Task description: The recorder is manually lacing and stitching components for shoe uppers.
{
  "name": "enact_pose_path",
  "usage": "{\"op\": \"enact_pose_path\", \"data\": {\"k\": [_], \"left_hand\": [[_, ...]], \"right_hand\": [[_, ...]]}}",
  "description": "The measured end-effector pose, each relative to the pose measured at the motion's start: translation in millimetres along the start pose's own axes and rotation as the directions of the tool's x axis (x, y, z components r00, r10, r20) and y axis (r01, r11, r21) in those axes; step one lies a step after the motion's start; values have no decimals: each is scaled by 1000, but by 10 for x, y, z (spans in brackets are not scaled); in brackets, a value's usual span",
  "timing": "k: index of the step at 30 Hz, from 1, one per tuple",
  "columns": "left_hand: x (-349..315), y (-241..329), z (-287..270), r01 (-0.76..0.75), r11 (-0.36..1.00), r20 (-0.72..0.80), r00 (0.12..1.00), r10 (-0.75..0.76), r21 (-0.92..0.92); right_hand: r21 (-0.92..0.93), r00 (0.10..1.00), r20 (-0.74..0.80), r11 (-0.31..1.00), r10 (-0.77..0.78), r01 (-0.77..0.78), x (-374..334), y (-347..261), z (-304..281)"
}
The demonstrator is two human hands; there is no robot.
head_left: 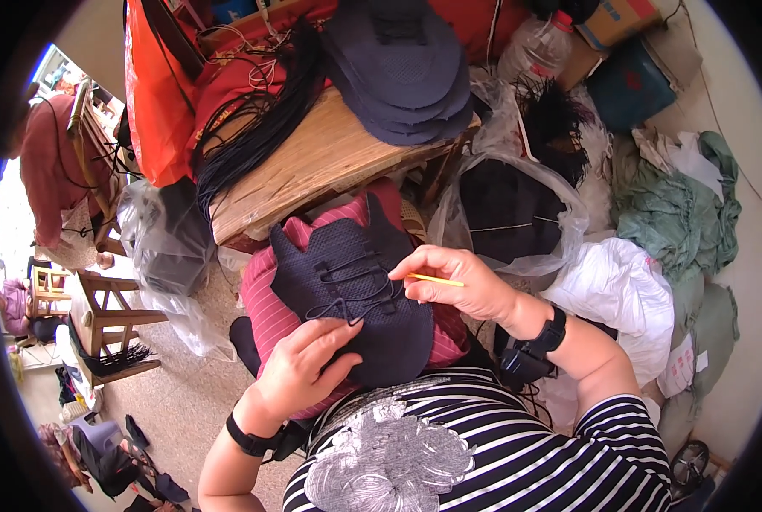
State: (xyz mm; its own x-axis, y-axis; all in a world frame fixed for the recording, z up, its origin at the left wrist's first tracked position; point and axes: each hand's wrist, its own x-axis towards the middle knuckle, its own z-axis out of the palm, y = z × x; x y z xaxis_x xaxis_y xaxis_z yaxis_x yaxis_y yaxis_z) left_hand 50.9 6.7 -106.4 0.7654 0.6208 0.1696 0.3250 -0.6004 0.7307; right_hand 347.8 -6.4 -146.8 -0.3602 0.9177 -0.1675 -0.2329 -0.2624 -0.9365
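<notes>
A dark navy shoe upper [377, 334], flat and textured, lies across my lap with its forked end pointing away from me. Black shoelace [349, 271] crosses its middle in several rows, and a loose loop sits toward the left. My left hand [308, 363] presses on the upper's left side, index fingertip on the lace loop and thumb apart from it. Between the thumb and fingers of my right hand [453, 286] is a thin yellow stick-like tool [436, 279]. Lace also runs at these fingertips, over the right side of the upper; the tool's working tip is hidden.
Ahead stands a wooden bench [313, 175] with a bundle of black laces [257, 145] and stacked dark uppers [407, 77]. A clear plastic bag [505, 209] holds dark pieces at the right, beside white sacks [616, 290]. Wooden stools [112, 320] and another person [57, 162] are leftward.
</notes>
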Motion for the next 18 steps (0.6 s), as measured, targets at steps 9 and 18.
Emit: {"op": "enact_pose_path", "data": {"k": [9, 18], "left_hand": [[-150, 57, 17, -119, 962, 111, 989, 94, 246], [-179, 58, 40, -84, 966, 104, 993, 60, 245]], "right_hand": [[-395, 966, -178, 913, -185, 102, 92, 144, 156], [-617, 747, -424, 768, -511, 175, 119, -85, -317]]}}
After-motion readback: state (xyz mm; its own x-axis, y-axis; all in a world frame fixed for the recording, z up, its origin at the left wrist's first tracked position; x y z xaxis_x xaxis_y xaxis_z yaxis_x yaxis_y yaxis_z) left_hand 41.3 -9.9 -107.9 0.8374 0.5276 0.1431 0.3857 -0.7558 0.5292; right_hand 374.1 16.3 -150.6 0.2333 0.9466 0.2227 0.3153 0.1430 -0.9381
